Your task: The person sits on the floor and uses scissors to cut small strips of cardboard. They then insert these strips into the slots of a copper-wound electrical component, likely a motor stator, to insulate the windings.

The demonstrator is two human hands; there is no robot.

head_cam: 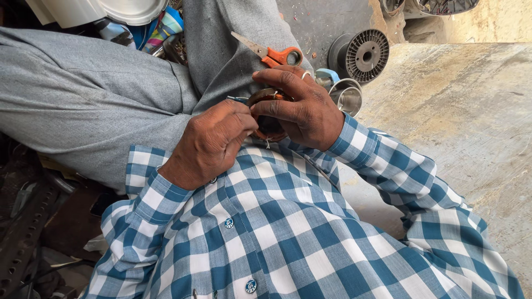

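Note:
Both hands meet over my lap on a small round copper-wound coil (268, 125), a ring with brown wire windings. My right hand (302, 105) wraps around it from the right, fingers curled over its top and side. My left hand (213, 141) is closed beside it, fingertips pinching at its left edge, perhaps on a thin white thread that shows below the coil. Most of the coil is hidden by the fingers. I wear a blue and white checked shirt and grey trousers.
Orange-handled scissors (271, 54) lie on my knee just above the hands. A grey plastic spool (361, 55) and metal cups (346, 95) sit on the floor beyond. A worn concrete slab (465, 122) fills the right. A dark perforated metal part (25, 221) lies at left.

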